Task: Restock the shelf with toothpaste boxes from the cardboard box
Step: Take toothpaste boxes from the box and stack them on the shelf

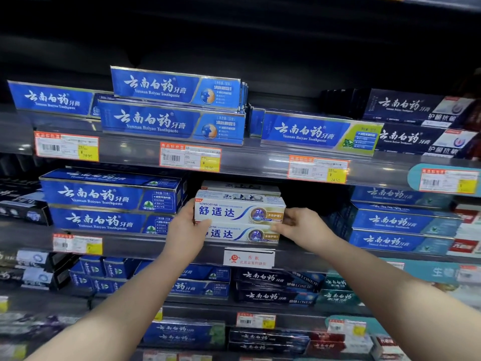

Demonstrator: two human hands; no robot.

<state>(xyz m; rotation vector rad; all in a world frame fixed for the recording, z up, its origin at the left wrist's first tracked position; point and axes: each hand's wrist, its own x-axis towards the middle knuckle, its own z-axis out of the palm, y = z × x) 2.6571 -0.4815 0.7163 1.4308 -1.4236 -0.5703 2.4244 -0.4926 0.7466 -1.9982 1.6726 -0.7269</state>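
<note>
Both hands, left hand (186,231) and right hand (299,224), clamp the top white toothpaste box (238,213) by its ends, fingers closed on it, likely to square it on the box below (242,234).

I am seeing white Sensodyne boxes (239,213) showing blue characters and gold swirls, royal-blue Yunnan Baiyao boxes (171,123) carrying white script, and orange-and-yellow price tags (190,158).

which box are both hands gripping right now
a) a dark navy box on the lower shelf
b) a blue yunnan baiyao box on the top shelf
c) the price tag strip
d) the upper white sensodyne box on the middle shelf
d: the left hand and right hand grip the two ends of the upper white Sensodyne box, which sits on another white Sensodyne box.
</note>
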